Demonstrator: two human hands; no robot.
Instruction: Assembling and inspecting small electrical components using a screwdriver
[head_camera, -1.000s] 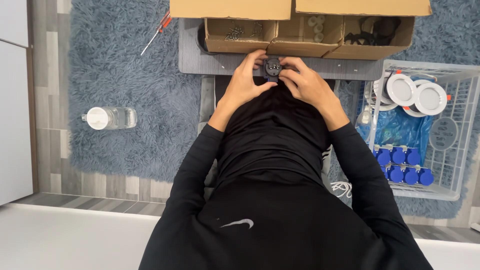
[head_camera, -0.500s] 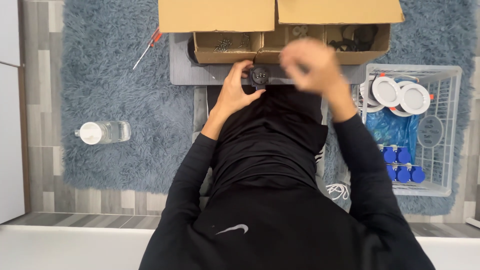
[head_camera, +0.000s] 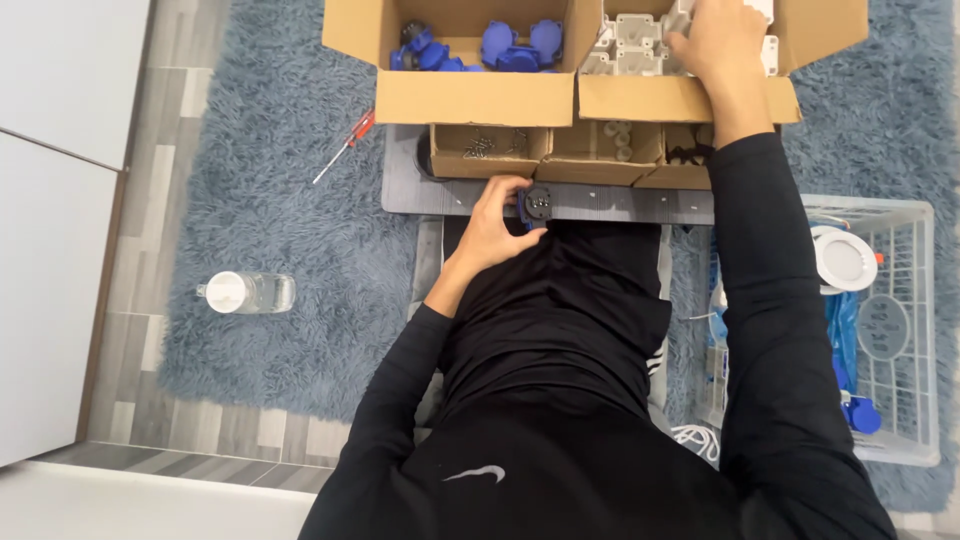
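Observation:
My left hand (head_camera: 492, 225) grips a small round dark blue and black part (head_camera: 537, 204) at the near edge of a grey board (head_camera: 600, 203), just above my lap. My right hand (head_camera: 718, 42) reaches far forward into the right cardboard box (head_camera: 690, 98), its fingers resting on light grey plastic housings (head_camera: 634, 45); whether it grips one is hidden. The left cardboard box (head_camera: 470, 96) holds several blue round parts (head_camera: 515, 45).
Three small open cartons on the board hold screws (head_camera: 482, 147), pale pegs (head_camera: 616, 133) and black pieces (head_camera: 690, 152). A red-handled screwdriver (head_camera: 346, 144) and a water bottle (head_camera: 246, 292) lie on the blue-grey rug. A white wire basket (head_camera: 905, 330) with white discs stands at right.
My right hand left the small dark part and reached forward into the right box. The left hand stayed on the part. The view tilted so the two large boxes show their contents.

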